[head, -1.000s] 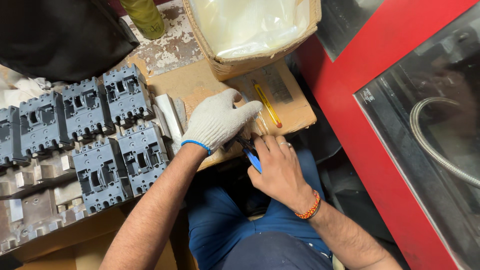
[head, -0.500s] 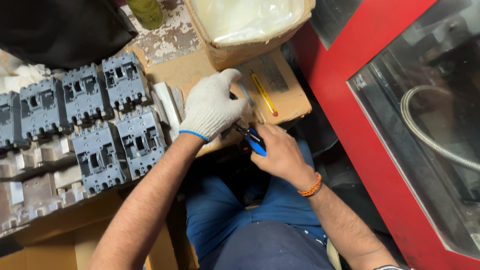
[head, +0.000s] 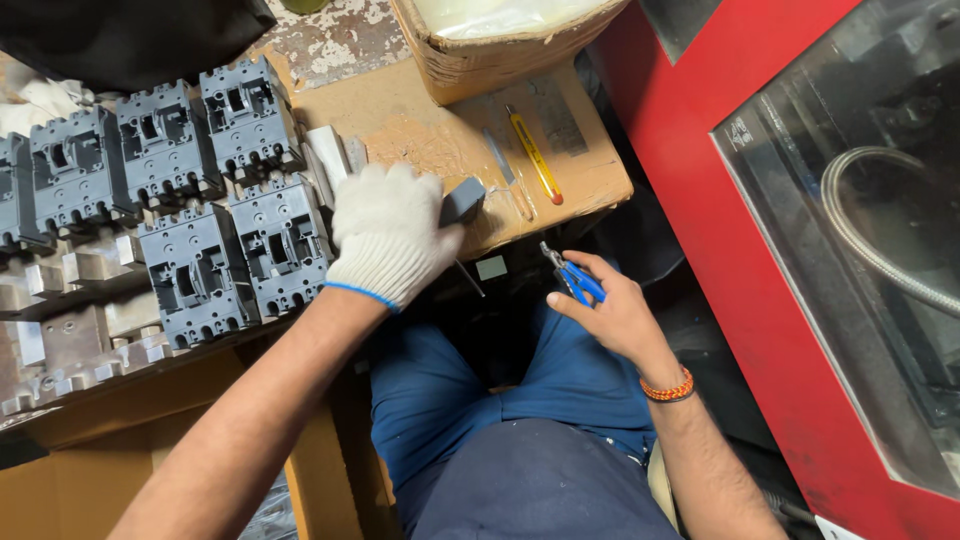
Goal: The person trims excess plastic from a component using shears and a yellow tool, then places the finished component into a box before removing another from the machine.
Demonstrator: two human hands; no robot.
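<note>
Gripping blue-handled pliers [head: 572,276] over the lap, the bare right hand [head: 610,310] waits just off the counter [head: 420,120] edge. The gloved left hand [head: 388,235] clasps a small dark grey block [head: 462,200] on that counter. Beyond it lie a yellow screwdriver [head: 535,155] and a cardboard box [head: 500,50]; left of it stand rows of grey breaker housings [head: 200,180], seemingly assembled.

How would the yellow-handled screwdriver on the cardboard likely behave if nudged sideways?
The yellow-handled screwdriver looks slim and rounded, so it would probably roll. It seems rigid and light. The rough cardboard sheet beneath may slow it somewhat.
</note>
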